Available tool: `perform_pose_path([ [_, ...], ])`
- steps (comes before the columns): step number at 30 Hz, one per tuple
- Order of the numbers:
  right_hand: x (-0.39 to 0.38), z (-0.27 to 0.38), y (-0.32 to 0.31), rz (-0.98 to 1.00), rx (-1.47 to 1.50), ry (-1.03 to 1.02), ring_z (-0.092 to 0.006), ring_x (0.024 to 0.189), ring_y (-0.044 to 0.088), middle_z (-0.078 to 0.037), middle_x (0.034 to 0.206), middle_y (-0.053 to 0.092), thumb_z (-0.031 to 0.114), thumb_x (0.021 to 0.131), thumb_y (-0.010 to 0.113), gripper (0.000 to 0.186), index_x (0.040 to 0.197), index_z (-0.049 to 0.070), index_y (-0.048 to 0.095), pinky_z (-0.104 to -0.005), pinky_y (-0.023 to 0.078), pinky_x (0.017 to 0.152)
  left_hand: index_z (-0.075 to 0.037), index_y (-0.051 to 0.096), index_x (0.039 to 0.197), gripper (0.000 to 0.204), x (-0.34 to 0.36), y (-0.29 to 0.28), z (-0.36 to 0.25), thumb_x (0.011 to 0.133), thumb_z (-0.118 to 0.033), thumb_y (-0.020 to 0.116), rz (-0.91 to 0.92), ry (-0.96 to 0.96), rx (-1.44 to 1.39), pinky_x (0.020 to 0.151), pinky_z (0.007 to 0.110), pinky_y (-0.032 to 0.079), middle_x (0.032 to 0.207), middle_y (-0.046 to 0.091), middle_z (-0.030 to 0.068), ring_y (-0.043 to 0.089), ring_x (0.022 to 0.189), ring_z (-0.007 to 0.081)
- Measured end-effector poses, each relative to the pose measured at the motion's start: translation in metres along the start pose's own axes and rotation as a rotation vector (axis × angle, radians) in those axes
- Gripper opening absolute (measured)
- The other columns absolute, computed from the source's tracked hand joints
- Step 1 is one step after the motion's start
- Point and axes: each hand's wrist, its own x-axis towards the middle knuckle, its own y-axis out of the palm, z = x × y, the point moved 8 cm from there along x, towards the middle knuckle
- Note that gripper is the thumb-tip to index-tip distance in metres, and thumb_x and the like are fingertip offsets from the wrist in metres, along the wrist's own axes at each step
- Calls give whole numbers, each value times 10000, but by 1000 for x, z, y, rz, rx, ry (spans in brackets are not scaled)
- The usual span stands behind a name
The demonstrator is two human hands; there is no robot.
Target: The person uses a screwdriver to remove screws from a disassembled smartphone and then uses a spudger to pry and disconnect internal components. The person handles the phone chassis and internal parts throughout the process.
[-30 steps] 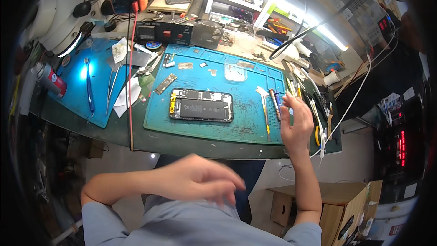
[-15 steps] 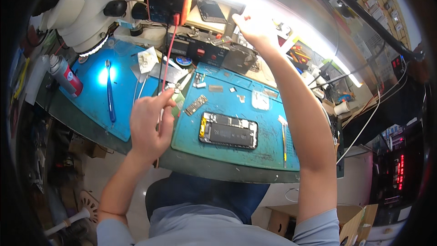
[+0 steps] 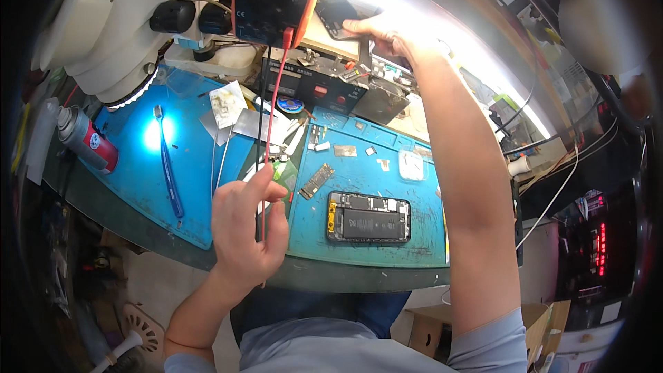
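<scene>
My right hand (image 3: pixel 390 36) reaches up to the lit shelf and pinches the lower corner of a dark phone screen (image 3: pixel 335 14). Curled over the front of the bench, my left hand (image 3: pixel 250 224) has its fingers bent together beside the red test lead (image 3: pixel 275 107); whatever they hold is hidden. On the blue mat lies an opened phone (image 3: pixel 369 218), its battery and inner parts showing. A narrow circuit board (image 3: pixel 318 181) rests at an angle up and left of it. Small metal parts and a clear plastic box (image 3: pixel 411 166) are farther back on the mat.
A multimeter (image 3: pixel 276 0) stands at the back, beside a white microscope (image 3: pixel 114 34). On the left mat (image 3: pixel 128 186) are a blue brush (image 3: pixel 168 166) and a spray can (image 3: pixel 90 139). A black power supply box (image 3: pixel 311 83) sits below the shelf.
My right hand has come left along the shelf and now grips the phone screen. The whole view has shifted; my left hand stays curled near the leads.
</scene>
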Motion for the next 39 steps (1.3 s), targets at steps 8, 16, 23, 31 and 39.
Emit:
perform_pose_path([
  [8,-15,-29,-23,134,1046,-152,-98,655,558,-28,824,638,282,937,805,251,1044,97,675,-240,497,558,1,520,1472,620,-3,14,4,879,37,701,111,-78,-142,841,371,488,999,707,81,633,923,212],
  [16,-140,-131,-54,37,1081,39,-104,690,590,-56,918,630,155,1066,624,176,1150,1,602,-203,490,543,-20,386,1580,1037,4,62,-33,740,-284,934,636,104,30,1079,429,480,1328,638,172,595,1250,357],
  [23,-281,-183,-77,-59,557,-130,-16,669,539,52,839,643,217,1076,639,227,1167,19,704,-182,425,586,-50,393,1579,1063,8,95,-26,699,-250,955,812,119,-32,1032,455,484,1258,644,176,599,1139,362],
  [31,-319,-184,-79,-267,19,-539,-150,727,607,-93,876,698,178,1028,685,228,1206,41,728,-300,488,679,-39,336,1625,987,23,127,-30,872,-433,838,897,-140,-361,1149,435,436,1391,617,167,566,1343,309],
  [39,-288,-162,-50,-179,64,-615,-267,857,702,-146,939,722,293,1019,697,321,1225,47,720,-380,540,780,-57,651,1318,394,34,154,-12,1057,-351,669,878,-835,-832,959,319,545,1129,697,9,661,993,95],
])
